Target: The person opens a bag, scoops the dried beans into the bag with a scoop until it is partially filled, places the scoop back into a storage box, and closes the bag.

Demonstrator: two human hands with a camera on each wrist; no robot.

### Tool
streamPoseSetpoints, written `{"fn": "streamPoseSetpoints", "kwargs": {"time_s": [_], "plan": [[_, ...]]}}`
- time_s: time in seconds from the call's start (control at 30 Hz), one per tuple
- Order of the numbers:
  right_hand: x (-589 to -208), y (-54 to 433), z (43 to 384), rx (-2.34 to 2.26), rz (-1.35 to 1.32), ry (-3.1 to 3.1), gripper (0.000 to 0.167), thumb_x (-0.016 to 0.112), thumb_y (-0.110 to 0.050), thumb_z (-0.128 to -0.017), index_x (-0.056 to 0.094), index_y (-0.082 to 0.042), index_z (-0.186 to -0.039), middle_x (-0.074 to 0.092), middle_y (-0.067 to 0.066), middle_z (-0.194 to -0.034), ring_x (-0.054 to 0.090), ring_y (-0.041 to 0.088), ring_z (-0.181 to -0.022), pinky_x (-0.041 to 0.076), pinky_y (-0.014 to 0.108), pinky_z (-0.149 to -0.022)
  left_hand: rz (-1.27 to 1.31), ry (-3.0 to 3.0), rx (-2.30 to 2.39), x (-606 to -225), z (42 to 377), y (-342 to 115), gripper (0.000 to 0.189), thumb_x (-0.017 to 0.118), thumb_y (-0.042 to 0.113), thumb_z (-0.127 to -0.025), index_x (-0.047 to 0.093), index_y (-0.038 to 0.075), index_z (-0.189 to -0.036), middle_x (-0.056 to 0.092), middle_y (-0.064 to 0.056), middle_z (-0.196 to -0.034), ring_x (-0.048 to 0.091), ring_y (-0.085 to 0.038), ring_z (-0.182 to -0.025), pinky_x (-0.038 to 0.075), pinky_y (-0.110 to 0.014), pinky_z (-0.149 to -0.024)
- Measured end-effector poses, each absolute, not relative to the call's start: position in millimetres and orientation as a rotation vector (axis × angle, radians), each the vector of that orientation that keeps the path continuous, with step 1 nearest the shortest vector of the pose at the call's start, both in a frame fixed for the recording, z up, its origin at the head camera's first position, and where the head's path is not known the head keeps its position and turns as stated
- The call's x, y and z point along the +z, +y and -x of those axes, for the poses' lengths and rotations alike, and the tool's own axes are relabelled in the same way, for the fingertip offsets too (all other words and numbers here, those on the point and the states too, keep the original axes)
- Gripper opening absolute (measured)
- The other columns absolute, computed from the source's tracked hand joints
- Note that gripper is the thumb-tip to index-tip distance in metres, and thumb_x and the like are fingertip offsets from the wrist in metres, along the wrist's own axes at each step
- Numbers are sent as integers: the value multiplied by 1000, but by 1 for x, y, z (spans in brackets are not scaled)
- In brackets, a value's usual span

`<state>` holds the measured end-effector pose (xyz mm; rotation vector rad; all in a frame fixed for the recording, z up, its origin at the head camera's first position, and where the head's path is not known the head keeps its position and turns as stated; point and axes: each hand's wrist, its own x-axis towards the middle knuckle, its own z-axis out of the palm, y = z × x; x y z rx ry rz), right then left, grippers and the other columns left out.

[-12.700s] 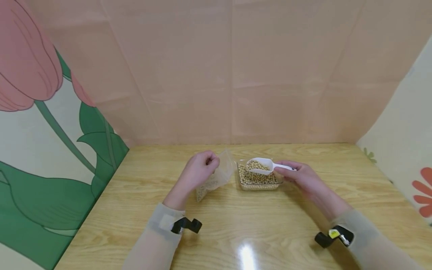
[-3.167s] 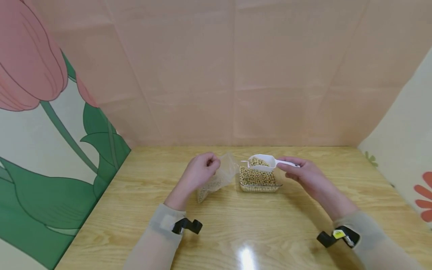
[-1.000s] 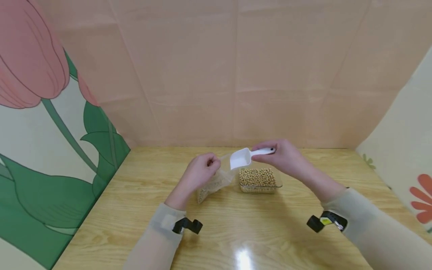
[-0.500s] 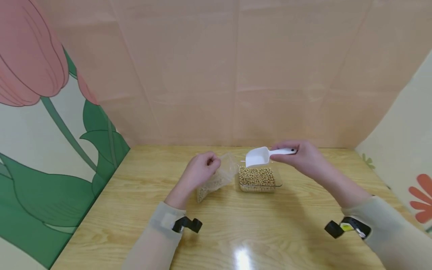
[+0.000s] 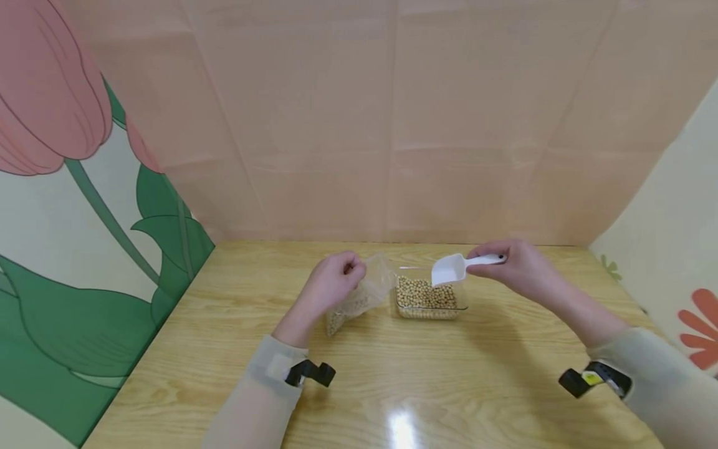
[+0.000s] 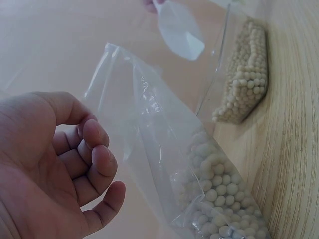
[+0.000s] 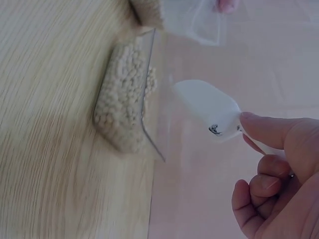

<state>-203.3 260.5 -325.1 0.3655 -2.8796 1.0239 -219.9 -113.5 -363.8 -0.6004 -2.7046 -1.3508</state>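
A white plastic scoop [image 5: 449, 269], with no beans in its bowl, is held by the handle in my right hand [image 5: 518, 268]. It hangs tilted above the right part of a clear rectangular container [image 5: 429, 313] filled with round, pale yellow beans [image 5: 417, 292], likely soybeans. My left hand [image 5: 333, 279] pinches the upper edge of a clear plastic bag [image 5: 370, 284]. In the left wrist view, beans [image 6: 227, 199] fill the lower part of this bag, whose mouth gapes toward the container. Dark marks show at the scoop's neck [image 7: 217, 130] in the right wrist view.
The container and bag stand side by side on a light wood-grain table [image 5: 359, 374]. A pinkish cloth backdrop [image 5: 314, 125] rises at the table's far edge. Flower-printed panels flank both sides, with a large tulip [image 5: 50, 87] on the left.
The scoop held beans 3.2 s ago and was empty over the bag's mouth at 1.0 s. Since then my right hand has moved it right and lower, over the container. My left hand stays put.
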Motion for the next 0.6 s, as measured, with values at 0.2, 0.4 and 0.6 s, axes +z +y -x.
{"fn": "streamPoseSetpoints", "kwargs": {"time_s": [0.2,0.4,0.6], "plan": [[-326,266,208,892,-432,-2908,32,86,-35,-98,84,-10,-119,80,12,-112,63,21,-83,49,35,-67,602,-2705,-1344,-364,220,-114,22,55,18,-112,70,14,-95,57,-2,-75,49,-17,-63,44,-34,-63],[-323,268,213,781,-481,-2960,31,85,-33,-99,83,-10,-121,81,13,-115,64,19,-80,49,38,-67,606,-2703,-1361,-363,219,-115,22,55,17,-112,71,13,-97,57,-2,-76,48,-17,-62,44,-34,-62],[-316,265,216,668,-556,-2987,29,88,-30,-96,84,-10,-117,81,5,-103,57,16,-68,45,37,-61,594,-2713,-1368,-363,220,-115,23,55,19,-113,71,13,-97,58,-2,-75,47,-17,-62,43,-34,-62]]}}
